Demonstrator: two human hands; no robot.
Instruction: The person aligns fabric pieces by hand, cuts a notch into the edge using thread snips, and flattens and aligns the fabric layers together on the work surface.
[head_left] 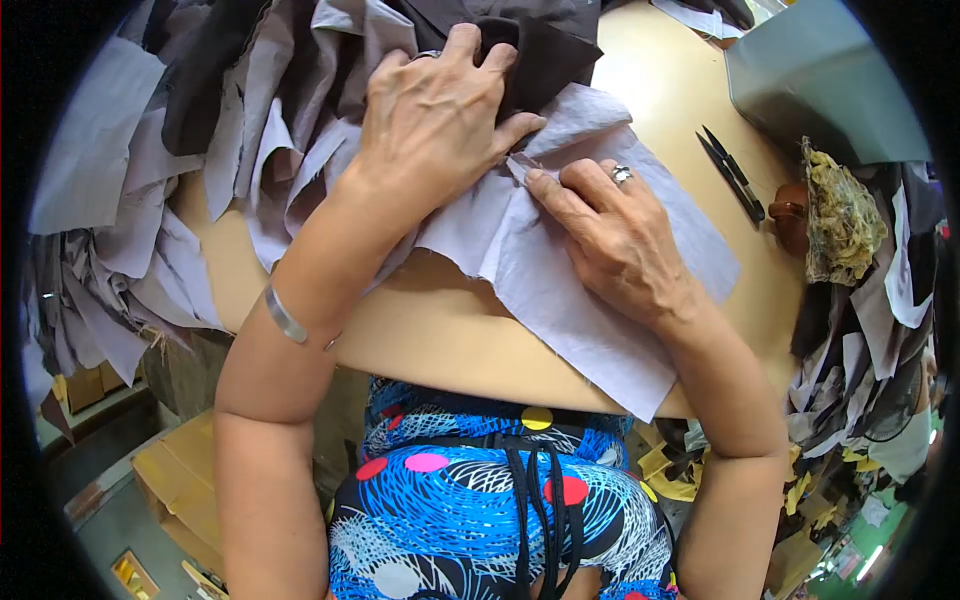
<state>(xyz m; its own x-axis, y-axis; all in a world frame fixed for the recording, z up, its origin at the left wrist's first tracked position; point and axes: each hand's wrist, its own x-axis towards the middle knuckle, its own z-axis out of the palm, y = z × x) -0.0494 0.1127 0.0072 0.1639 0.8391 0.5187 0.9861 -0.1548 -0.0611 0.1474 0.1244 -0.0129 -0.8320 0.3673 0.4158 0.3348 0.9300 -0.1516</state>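
On the tan table (440, 335), lavender cloth (595, 340); below, cardboard box (180, 490).

I can't see what lies directly beneath the left hand (432, 120). The frame's upper edge crops the dark brown fabric (556, 48), and the yellow scraps (797, 492) at lower right are too small for me to identify.
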